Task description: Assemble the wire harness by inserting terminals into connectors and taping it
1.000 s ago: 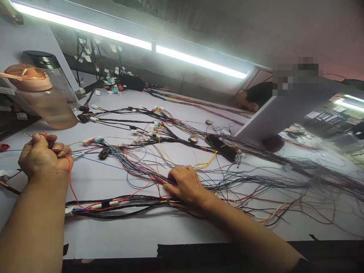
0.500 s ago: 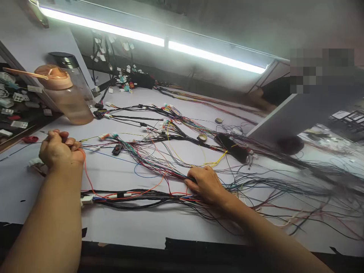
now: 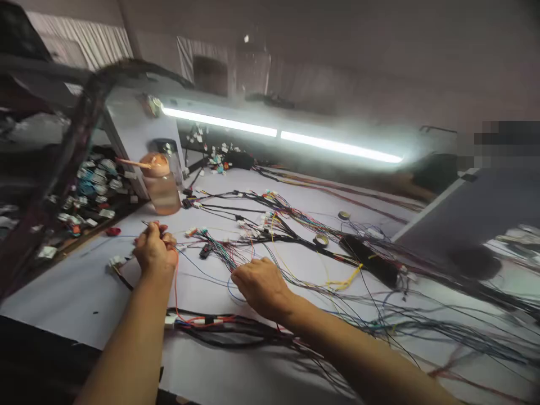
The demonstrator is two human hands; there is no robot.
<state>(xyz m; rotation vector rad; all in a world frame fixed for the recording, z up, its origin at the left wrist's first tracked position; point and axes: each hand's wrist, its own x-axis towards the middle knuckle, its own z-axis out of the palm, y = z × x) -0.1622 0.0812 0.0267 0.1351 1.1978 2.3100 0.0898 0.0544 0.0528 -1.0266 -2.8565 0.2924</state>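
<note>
And across the back it ran: a bright strip light in two lengths, sloping down to the right and throwing a cold white glow over the pale table! Above it the wall sat dim, grey-brown and blurred, while pleated pale curtains hung at upper left. Over on that side, a dark curved bar swept past an upright white panel, and to the right, a grey board leaned at a slant.

Head-worn view, facing forward and down (slightly tilted), worktable at arm's length
</note>
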